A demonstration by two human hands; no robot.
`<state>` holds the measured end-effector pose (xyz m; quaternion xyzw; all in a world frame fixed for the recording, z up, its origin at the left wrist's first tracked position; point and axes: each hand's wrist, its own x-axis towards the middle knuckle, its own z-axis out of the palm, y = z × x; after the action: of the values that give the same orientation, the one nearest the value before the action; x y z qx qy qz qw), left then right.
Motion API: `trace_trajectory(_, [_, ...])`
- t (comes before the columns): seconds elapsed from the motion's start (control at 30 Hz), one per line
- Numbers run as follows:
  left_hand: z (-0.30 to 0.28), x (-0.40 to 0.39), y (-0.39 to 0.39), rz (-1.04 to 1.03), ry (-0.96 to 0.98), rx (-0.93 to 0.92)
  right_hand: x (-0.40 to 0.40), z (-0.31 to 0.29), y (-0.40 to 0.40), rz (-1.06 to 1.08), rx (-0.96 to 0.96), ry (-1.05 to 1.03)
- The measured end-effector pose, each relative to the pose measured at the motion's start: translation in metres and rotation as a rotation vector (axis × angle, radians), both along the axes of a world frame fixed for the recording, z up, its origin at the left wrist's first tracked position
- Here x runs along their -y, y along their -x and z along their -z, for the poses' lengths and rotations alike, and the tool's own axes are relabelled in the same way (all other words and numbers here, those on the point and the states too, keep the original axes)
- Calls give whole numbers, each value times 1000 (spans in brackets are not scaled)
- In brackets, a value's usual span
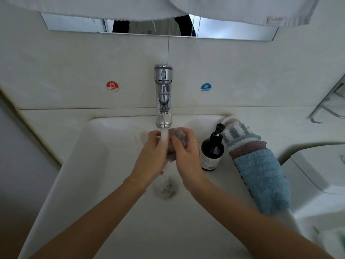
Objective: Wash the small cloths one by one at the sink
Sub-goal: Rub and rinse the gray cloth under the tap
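Midway, by the look of it. Left hand (pixel 152 156) and right hand (pixel 183 152) curled together round one greyish-mauve cloth (pixel 175 136) under the running tap (pixel 163 96), above the sink (pixel 89 156) drain. Further right — one pump bottle (pixel 212 149), then seemingly three cloths: striped (pixel 239 134), mauve (pixel 246 147), blue (pixel 263 180) — washed or waiting, unclear.

Dark pump bottle (pixel 212 150) on basin rim; red HOT sticker (pixel 112 86) and blue COLD sticker (pixel 206 87) on wall tiles; mirror (pixel 74 23) above; wire rack (pixel 328 101) at right.
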<state>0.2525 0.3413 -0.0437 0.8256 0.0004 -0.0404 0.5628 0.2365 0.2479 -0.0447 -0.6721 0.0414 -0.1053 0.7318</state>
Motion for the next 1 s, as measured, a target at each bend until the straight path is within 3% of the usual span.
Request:
trace_trajectory(0.07, [3, -4, -2, -10, -5, -82, 1, 0, -1, -8, -27, -11])
trace_trajectory(0.17, [6, -6, 1, -96, 98, 8, -1, -3, 2, -83, -112, -15])
trace_trajectory(0.33, [11, 0, 11, -65, 162, 32, -4, 4, 3, -81, -164, 150])
trace_trajectory(0.53, [16, 5, 18, -168, 110, 174, -10, 12, 1, -37, -185, 125])
trace_trajectory(0.77, [15, 3, 11, -153, 112, 199, -10, 13, -4, -54, -215, 67])
trace_trajectory(1.0, [14, 5, 14, -256, 289, 163, -6, 9, 2, -125, -208, 1])
